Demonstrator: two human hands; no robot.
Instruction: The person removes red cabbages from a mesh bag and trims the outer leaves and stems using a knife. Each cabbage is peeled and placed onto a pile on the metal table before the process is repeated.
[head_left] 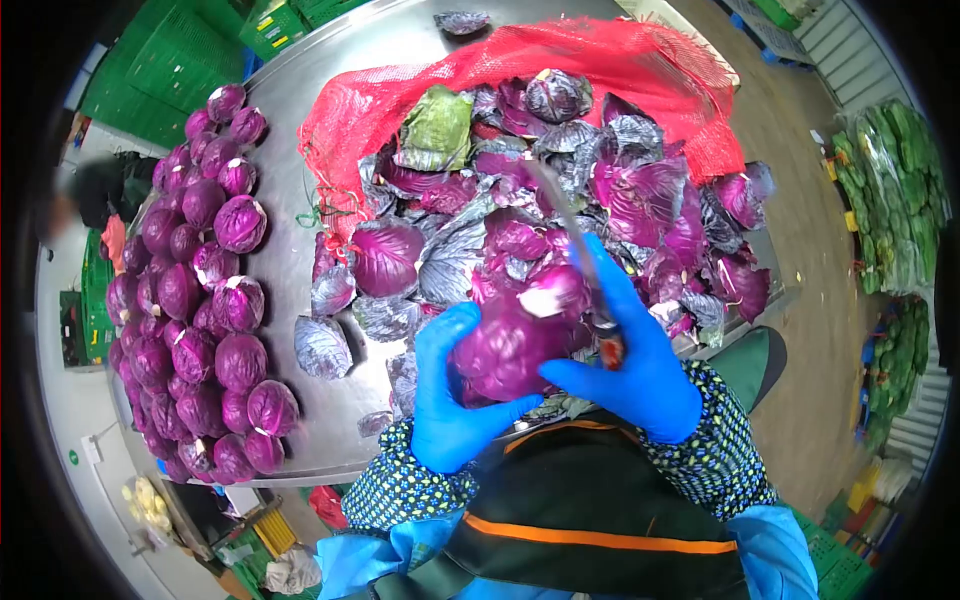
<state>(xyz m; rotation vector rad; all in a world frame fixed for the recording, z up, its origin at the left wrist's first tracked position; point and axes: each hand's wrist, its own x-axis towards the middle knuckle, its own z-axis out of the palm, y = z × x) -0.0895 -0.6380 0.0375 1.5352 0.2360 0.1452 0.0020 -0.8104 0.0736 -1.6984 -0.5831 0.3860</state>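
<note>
A trimmed red cabbage [510, 350] with a pale cut stem sits between my gloved hands, above a heap of loose leaves. My left hand [448, 400] wears a blue glove and cups the cabbage from its left and underneath. In my right hand [640, 370], also blue-gloved, is a knife [562, 195], its blade pointing up and away past the cabbage. The right thumb touches the cabbage's near right side. Dark outer cabbage leaves [455, 260] lie behind and around it, partly over an opened red net bag [520, 55].
Many whole red cabbages [180, 290] are piled along the left side of the steel table [300, 420]. Green crates [165, 75] stand beyond at the upper left. Bagged green vegetables [885, 190] are off to the right, past the floor. Another person [105, 190] is blurred at far left.
</note>
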